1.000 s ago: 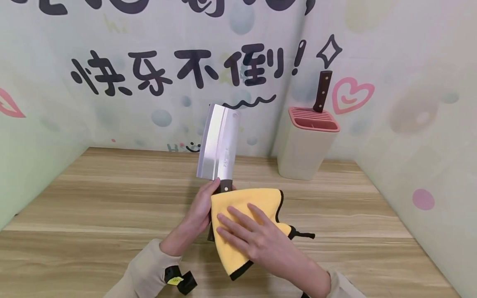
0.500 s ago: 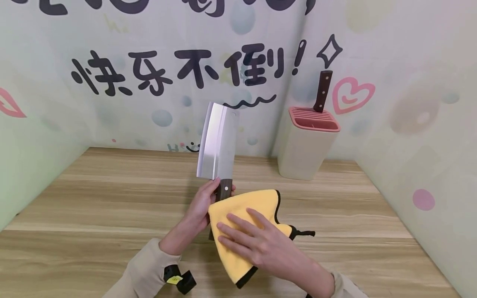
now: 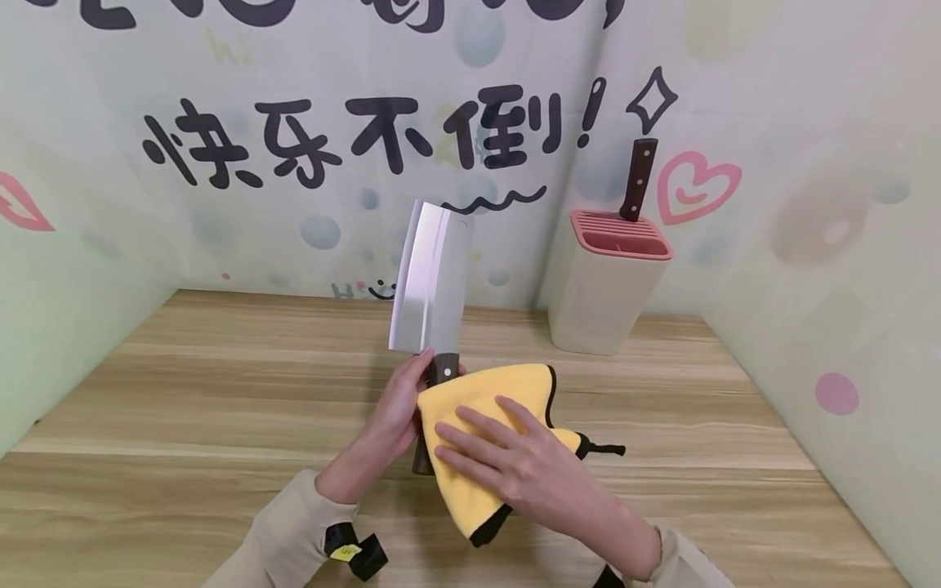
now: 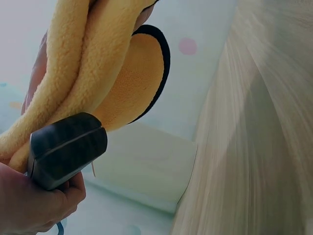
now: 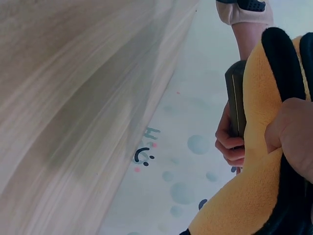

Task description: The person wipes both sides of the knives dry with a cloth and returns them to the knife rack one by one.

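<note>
My left hand [image 3: 394, 412] grips the dark wooden handle of a cleaver [image 3: 432, 282], whose broad steel blade points up and away over the table. A folded yellow cloth [image 3: 494, 387] with black edging and a black loop covers part of the handle. Over the cloth lies my right hand [image 3: 518, 465], fingers spread on top; in the right wrist view its thumb [image 5: 296, 132] holds the fabric from below. The left wrist view shows the handle's butt end [image 4: 68, 149] against the cloth, with left-hand fingers curled round the handle.
A white knife block [image 3: 603, 302] with a pink slotted top stands at the back right of the wooden table [image 3: 220, 392]. One brown-handled knife [image 3: 638, 180] sticks up from it. A printed backdrop [image 3: 279, 237] rises behind the table.
The right hand and cloth have shifted slightly along the handle, first down, then back up and a little right. The cleaver and left hand hardly moved; the glare on the blade changed.
</note>
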Available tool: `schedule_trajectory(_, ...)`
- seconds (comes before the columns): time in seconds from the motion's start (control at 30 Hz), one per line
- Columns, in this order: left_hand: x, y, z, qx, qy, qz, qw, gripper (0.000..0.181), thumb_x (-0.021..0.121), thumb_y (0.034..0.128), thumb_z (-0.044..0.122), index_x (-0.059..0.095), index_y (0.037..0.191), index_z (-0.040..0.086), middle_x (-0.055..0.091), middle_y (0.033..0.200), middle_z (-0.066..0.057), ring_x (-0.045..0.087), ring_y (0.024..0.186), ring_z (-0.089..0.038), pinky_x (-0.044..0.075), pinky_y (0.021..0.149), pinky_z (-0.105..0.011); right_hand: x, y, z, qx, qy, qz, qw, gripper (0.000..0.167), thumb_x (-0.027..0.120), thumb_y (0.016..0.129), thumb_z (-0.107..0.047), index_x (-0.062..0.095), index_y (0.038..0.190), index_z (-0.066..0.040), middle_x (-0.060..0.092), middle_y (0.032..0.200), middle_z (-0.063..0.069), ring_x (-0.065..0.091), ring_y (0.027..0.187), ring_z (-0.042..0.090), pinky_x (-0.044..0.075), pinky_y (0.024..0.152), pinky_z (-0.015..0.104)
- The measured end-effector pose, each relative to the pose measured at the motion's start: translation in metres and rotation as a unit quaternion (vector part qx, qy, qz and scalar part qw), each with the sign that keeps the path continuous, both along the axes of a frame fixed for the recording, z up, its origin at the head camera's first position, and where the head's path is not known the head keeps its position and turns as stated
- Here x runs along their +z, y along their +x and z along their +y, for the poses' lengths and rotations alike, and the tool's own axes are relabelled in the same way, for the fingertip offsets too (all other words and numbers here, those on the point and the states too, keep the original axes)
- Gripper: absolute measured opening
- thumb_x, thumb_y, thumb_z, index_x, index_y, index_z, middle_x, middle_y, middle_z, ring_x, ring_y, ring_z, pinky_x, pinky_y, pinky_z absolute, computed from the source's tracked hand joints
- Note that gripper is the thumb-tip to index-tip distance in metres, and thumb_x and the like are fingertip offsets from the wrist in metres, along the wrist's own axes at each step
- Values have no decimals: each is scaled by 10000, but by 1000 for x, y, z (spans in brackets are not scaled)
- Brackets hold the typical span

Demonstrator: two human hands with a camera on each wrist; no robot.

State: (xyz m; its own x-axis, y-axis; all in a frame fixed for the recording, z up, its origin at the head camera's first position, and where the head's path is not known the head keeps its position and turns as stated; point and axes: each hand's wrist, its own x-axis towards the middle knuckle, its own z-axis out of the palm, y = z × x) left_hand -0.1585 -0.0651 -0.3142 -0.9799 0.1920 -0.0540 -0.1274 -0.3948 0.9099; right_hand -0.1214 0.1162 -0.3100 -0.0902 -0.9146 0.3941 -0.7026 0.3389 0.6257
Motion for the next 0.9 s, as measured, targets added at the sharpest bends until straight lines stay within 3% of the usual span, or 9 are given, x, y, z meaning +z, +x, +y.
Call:
schedule_trajectory(0.3,-1,1,4,542,-213,171,9982,308,290,980,232,481,878,13,507,768,-12,521,681,-82,449,633,-200,3,-7,-1,-180,-71,-128,9997,438,436,812,-69,539,1223,-180,465,1315,-6,426,1208,194,389,912,449)
schedule_trajectory(0.53,-6,0,4,457,-468,299,9974,359,280,984,258,491,943,-30,510,830,-24,518,757,-95,447,705,-224,4,-13,-3,-422,-122,-493,9978,443,423,824,-56,533,1237,-174,454,1326,-8,416,1216,189,380,925,450)
schedule_trajectory(0.9,-9,1,4,359,-732,348,9961,457,243,984,341,480,1044,-45,517,868,-53,556,727,-110,490,659,-252,9,-21,-6,-722,-349,-676,9945,459,528,783,-40,548,1221,-172,473,1308,-23,438,1194,192,388,912,461)
